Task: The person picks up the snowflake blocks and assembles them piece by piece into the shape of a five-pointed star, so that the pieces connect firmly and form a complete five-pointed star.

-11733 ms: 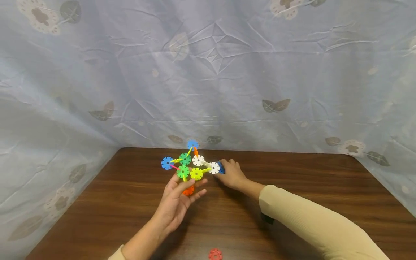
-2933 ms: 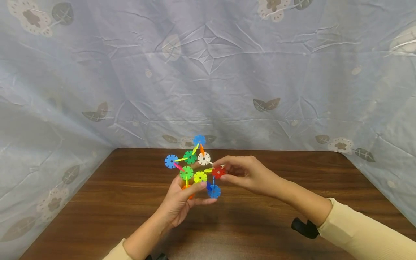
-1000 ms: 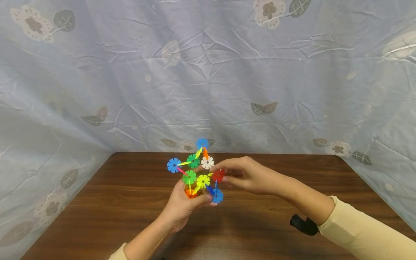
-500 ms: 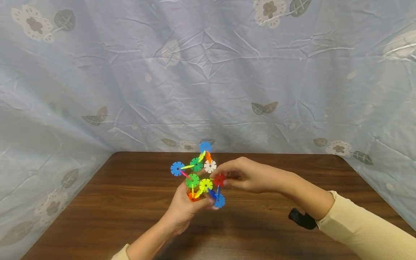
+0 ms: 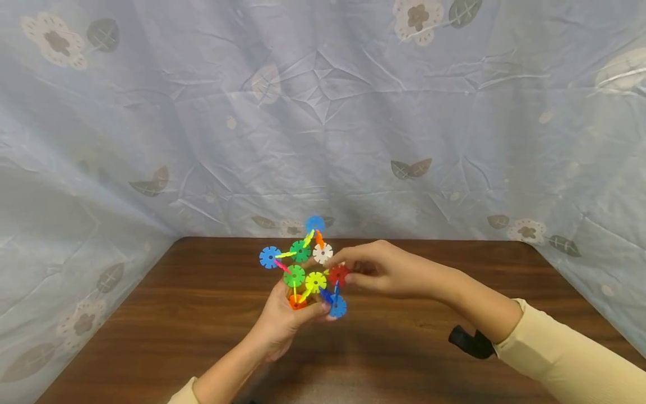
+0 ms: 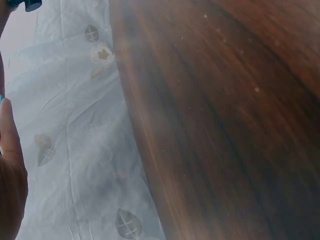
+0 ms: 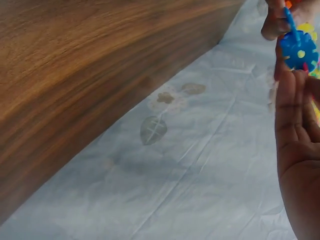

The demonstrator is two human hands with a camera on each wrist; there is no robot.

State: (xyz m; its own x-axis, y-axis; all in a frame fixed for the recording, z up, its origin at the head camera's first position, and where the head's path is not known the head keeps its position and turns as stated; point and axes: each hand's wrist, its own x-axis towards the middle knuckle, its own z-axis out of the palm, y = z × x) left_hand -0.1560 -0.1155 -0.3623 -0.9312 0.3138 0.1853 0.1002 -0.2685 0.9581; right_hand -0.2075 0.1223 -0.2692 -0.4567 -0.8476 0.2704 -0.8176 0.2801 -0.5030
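Note:
My left hand [image 5: 282,321] holds a structure of interlocking notched plastic discs above the table, its thumb near the dark blue piece at the lower right. Flat faces in it include a light green disc [image 5: 294,275], a yellow disc [image 5: 315,282] and a white disc [image 5: 323,253], joined by discs seen edge-on. An orange disc [image 5: 296,302] sits by the left palm, partly hidden. My right hand [image 5: 383,269] pinches a red disc [image 5: 338,274] at the structure's right side, above a light blue disc [image 5: 337,306]. In the right wrist view, a blue disc [image 7: 299,50] shows beyond my right fingers.
The brown wooden table [image 5: 404,348] lies beneath both hands. A pale curtain [image 5: 323,140] with leaf and flower prints hangs behind it and at both sides. A black strap-like device [image 5: 471,342] sits under my right wrist.
Earlier, the red disc lay at the table's front and my right hand was near dark blue pieces; now it pinches the red disc at the structure. Recently the structure dipped slightly and rose again.

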